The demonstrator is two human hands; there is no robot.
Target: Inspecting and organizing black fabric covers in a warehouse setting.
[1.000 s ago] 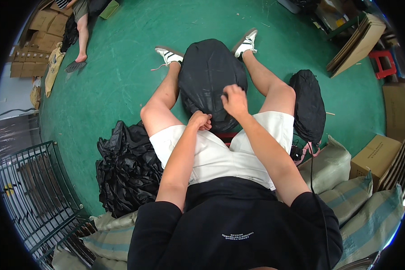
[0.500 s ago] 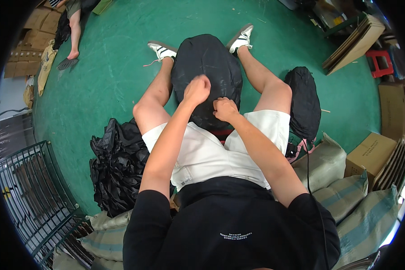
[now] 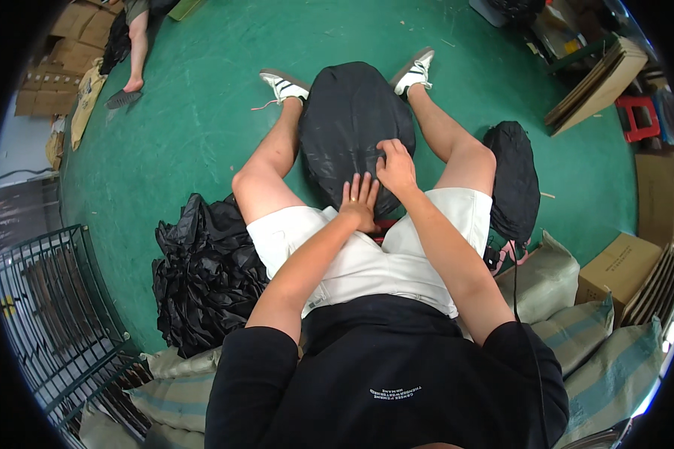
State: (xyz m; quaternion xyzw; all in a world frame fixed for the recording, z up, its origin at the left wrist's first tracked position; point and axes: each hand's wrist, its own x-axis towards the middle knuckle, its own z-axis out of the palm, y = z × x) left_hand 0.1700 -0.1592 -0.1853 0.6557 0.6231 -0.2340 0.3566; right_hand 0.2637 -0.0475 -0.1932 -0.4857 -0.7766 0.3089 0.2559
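Note:
A large oval bundle covered in dark fabric (image 3: 344,105) lies between my legs. My left hand (image 3: 362,203) rests on its near end, palm down, with the fingers spread. Just beyond and to the right, my right hand (image 3: 397,166) touches the bundle's upper surface. Its fingers are loosely bent, with the thumb apart from them, and no held thing shows. Something red, mostly hidden, peeks out beneath the near end of the bundle.
Crumpled black sheeting (image 3: 206,277) is heaped left of me. A smaller black bundle (image 3: 513,179) lies beside my right knee. Woven sacks (image 3: 547,280) and a cardboard box (image 3: 618,269) stand at right. A dark metal rack (image 3: 52,299) is at left; another person's leg (image 3: 137,52) shows far left.
My left hand has come down toward me from above the bundle and now lies flat on it. My right hand has moved farther up the bundle and its fingers have loosened.

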